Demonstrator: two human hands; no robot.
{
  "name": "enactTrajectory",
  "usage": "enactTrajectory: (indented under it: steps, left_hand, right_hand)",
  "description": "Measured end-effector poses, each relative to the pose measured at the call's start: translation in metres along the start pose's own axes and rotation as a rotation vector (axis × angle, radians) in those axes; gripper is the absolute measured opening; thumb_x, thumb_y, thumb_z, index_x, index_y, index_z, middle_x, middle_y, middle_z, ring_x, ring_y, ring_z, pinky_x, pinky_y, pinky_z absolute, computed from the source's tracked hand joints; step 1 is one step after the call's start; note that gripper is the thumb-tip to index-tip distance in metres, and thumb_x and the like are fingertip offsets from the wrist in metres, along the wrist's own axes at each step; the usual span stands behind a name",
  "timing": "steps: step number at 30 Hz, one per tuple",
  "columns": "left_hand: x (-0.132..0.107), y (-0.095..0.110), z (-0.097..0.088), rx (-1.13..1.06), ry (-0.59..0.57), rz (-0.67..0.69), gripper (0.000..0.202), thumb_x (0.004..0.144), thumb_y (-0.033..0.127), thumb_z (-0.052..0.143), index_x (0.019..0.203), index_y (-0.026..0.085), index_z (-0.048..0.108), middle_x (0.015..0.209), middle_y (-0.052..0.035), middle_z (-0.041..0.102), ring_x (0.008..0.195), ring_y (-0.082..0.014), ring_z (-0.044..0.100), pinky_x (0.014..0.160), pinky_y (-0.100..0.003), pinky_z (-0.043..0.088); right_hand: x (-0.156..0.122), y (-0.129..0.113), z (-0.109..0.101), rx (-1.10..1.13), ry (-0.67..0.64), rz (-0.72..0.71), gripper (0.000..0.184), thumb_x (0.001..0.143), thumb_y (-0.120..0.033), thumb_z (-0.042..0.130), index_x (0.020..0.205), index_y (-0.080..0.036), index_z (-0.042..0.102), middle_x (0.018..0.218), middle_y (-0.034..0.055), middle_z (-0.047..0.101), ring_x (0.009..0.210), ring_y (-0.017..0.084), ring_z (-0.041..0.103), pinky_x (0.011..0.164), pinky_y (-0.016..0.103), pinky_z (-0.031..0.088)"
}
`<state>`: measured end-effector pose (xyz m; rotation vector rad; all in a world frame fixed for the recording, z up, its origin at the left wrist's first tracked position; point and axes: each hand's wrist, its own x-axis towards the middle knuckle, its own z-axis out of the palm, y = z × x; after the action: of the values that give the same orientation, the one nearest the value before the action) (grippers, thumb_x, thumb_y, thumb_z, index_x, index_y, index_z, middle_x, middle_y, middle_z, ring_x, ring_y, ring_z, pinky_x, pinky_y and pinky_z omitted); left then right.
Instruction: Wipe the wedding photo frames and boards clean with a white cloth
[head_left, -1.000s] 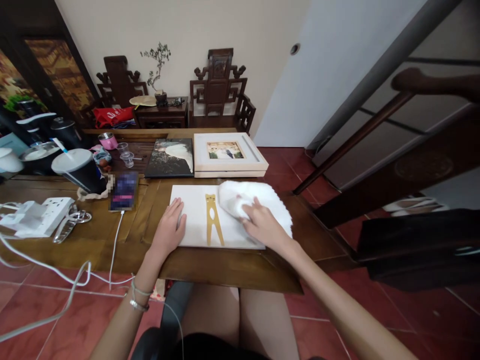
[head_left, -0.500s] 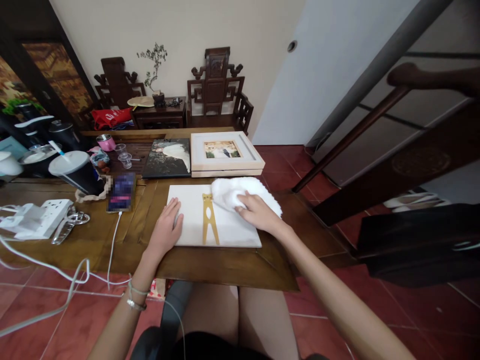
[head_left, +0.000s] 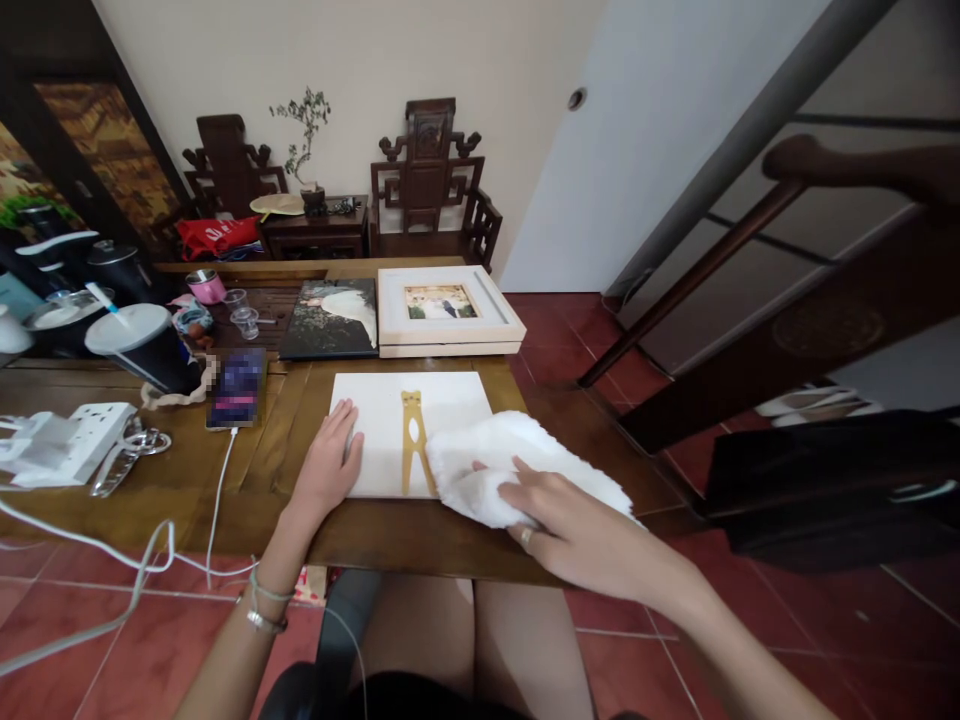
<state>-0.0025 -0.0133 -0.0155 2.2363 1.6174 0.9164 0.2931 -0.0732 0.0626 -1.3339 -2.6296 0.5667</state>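
A white board (head_left: 373, 430) lies flat near the front edge of the wooden table, with a yellow long-legged cat figure (head_left: 412, 430) on its face. My left hand (head_left: 328, 455) rests with fingers stretched out on the board's left edge. Bunched in my right hand (head_left: 559, 520) is a fluffy white cloth (head_left: 517, 445). This cloth covers the board's lower right part and hangs past its right side, so that corner is hidden. A ring shows on a finger of my right hand.
Behind the board lie a pale picture frame (head_left: 450, 340) and a dark photo panel (head_left: 334, 315). To the left are a phone (head_left: 238, 390) on a cable, a lidded cup (head_left: 142, 345), a power strip (head_left: 90, 440) and a clear hair clip (head_left: 124, 455). A wooden armrest (head_left: 697, 265) rises at right.
My right hand has drawn the white cloth down and toward me, from the board's upper right to its lower right edge. My left hand stays in place on the board.
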Motion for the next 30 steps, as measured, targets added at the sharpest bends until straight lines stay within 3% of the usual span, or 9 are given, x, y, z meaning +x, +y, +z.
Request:
enactTrajectory:
  steps: [5, 8, 11, 15, 19, 21, 24, 27, 30]
  left_hand:
    - [0.0, 0.0, 0.0, 0.004, -0.001, -0.007, 0.044, 0.093, 0.027, 0.039, 0.131, 0.008, 0.051, 0.143, -0.0184, 0.046, 0.138, -0.0246, 0.036, 0.115, -0.045, 0.029]
    - [0.0, 0.001, -0.001, -0.003, -0.009, -0.018, 0.045, 0.093, 0.027, 0.039, 0.131, 0.007, 0.051, 0.143, -0.0191, 0.046, 0.138, -0.0247, 0.036, 0.115, -0.044, 0.028]
    - [0.0, 0.001, -0.002, -0.014, -0.003, -0.021, 0.044, 0.092, 0.026, 0.04, 0.13, 0.006, 0.053, 0.142, -0.0194, 0.046, 0.138, -0.0253, 0.037, 0.115, -0.044, 0.028]
    - [0.0, 0.002, -0.003, -0.005, 0.012, -0.007, 0.043, 0.092, 0.026, 0.039, 0.129, 0.008, 0.053, 0.142, -0.0189, 0.047, 0.137, -0.0259, 0.038, 0.114, -0.047, 0.03]
    - [0.001, 0.002, -0.002, 0.009, 0.005, -0.005, 0.045, 0.093, 0.027, 0.039, 0.129, 0.004, 0.052, 0.141, -0.0212, 0.047, 0.137, -0.0264, 0.038, 0.114, -0.046, 0.029]
    - [0.001, 0.002, -0.001, 0.01, 0.002, -0.003, 0.045, 0.093, 0.027, 0.039, 0.13, 0.004, 0.052, 0.142, -0.0208, 0.047, 0.137, -0.0259, 0.038, 0.115, -0.046, 0.029]
    - [0.001, 0.001, -0.001, 0.007, -0.001, 0.002, 0.045, 0.093, 0.027, 0.038, 0.13, 0.006, 0.052, 0.142, -0.02, 0.046, 0.138, -0.0254, 0.037, 0.114, -0.046, 0.029]
    - [0.001, 0.001, -0.001, -0.005, 0.001, -0.003, 0.045, 0.093, 0.027, 0.039, 0.13, 0.005, 0.052, 0.142, -0.0207, 0.046, 0.137, -0.0261, 0.037, 0.114, -0.047, 0.029]
    - [0.0, 0.001, -0.001, -0.007, 0.004, -0.009, 0.044, 0.093, 0.027, 0.039, 0.13, 0.006, 0.052, 0.142, -0.0202, 0.046, 0.137, -0.0259, 0.037, 0.114, -0.047, 0.029]
  right_hand:
    - [0.039, 0.02, -0.014, 0.078, 0.101, 0.056, 0.021, 0.078, -0.015, 0.04, 0.061, -0.025, 0.033, 0.061, -0.0007, 0.053, 0.067, 0.02, 0.057, 0.08, 0.038, 0.048]
    - [0.073, 0.038, -0.004, 0.071, 0.22, 0.079, 0.025, 0.078, -0.016, 0.039, 0.06, -0.026, 0.026, 0.056, -0.0026, 0.049, 0.063, 0.02, 0.057, 0.09, 0.044, 0.045]
    - [0.089, 0.045, 0.015, 0.047, 0.294, 0.085, 0.02, 0.075, -0.012, 0.041, 0.063, -0.025, 0.033, 0.072, 0.0038, 0.063, 0.087, 0.026, 0.063, 0.104, 0.052, 0.031]
    - [0.071, 0.033, 0.038, -0.016, 0.358, 0.021, 0.014, 0.07, -0.008, 0.045, 0.069, -0.022, 0.045, 0.118, 0.0174, 0.063, 0.13, 0.033, 0.043, 0.109, 0.058, 0.021]
    - [0.031, 0.012, 0.042, -0.024, 0.269, -0.047, 0.016, 0.069, -0.006, 0.045, 0.071, -0.022, 0.046, 0.125, 0.017, 0.06, 0.134, 0.029, 0.038, 0.111, 0.055, 0.021]
    - [0.018, 0.006, 0.035, -0.01, 0.225, -0.057, 0.017, 0.07, -0.006, 0.043, 0.073, -0.022, 0.047, 0.12, 0.0143, 0.063, 0.132, 0.028, 0.041, 0.111, 0.053, 0.023]
    - [0.018, 0.01, 0.02, 0.045, 0.203, -0.006, 0.018, 0.071, -0.007, 0.043, 0.065, -0.025, 0.041, 0.086, 0.0065, 0.069, 0.111, 0.028, 0.059, 0.105, 0.049, 0.035]
    - [0.041, 0.025, 0.008, 0.093, 0.227, 0.051, 0.022, 0.073, -0.011, 0.042, 0.06, -0.026, 0.032, 0.064, 0.0003, 0.06, 0.081, 0.026, 0.065, 0.1, 0.048, 0.041]
    - [0.07, 0.039, 0.008, 0.076, 0.283, 0.092, 0.021, 0.076, -0.014, 0.042, 0.061, -0.026, 0.032, 0.063, 0.0, 0.059, 0.077, 0.024, 0.064, 0.104, 0.048, 0.036]
